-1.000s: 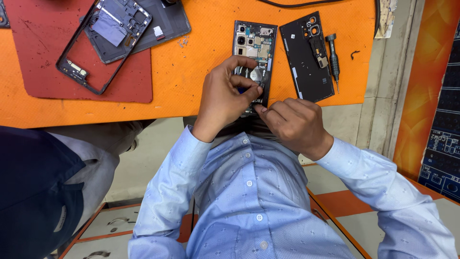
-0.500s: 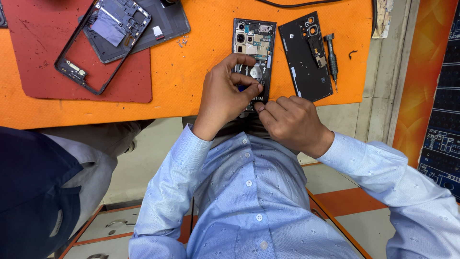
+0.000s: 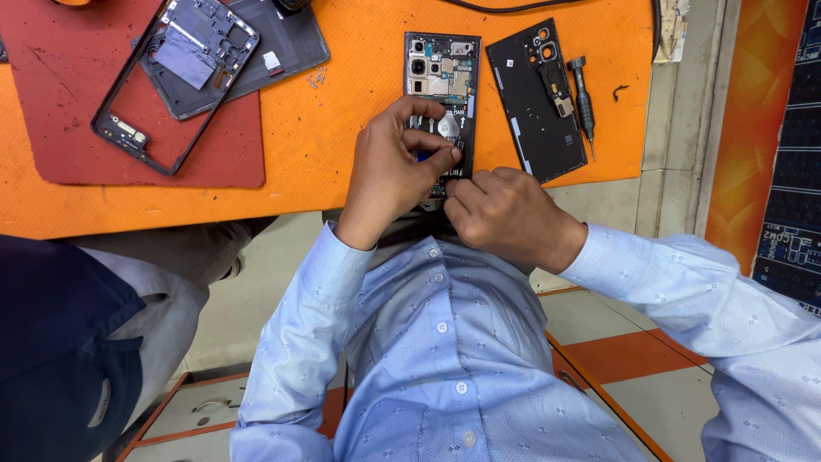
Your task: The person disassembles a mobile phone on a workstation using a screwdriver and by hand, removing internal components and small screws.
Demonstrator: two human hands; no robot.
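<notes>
Centrally, the opened black smartphone with exposed circuit boards lies on the orange table mat. The left hand pinches its lower half, fingers closed on it. The right hand covers the bottom edge; its grip is hidden. The black detached back cover lies just beside.

Two hands worked at one opened phone on the orange tabletop. One detached back cover lay beside it, with one screwdriver. One red mat carried one phone frame and one dark panel.
</notes>
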